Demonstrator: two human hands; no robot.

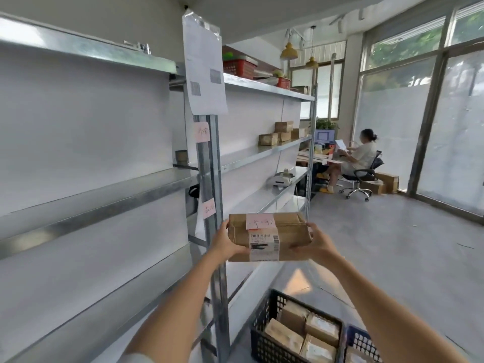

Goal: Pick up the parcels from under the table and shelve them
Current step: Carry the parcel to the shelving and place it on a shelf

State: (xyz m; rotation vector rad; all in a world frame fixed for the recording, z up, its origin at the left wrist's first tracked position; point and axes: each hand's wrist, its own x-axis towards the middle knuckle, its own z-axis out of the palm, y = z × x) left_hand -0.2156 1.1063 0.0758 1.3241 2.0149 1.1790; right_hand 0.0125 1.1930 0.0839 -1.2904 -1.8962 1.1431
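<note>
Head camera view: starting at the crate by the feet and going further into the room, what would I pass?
Black crate of parcels → held parcel between left hand and right hand → white device on shelf → seated person at the desk.

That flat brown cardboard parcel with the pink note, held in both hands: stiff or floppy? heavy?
The flat brown cardboard parcel probably stays stiff: its edges look straight though the left hand and right hand grip only its ends. It is likely light, since it is held out at arm's length. The flat faces make rolling unlikely; the taped label may be a little slick.

Pink note [259, 221] handwriting illegible
</note>
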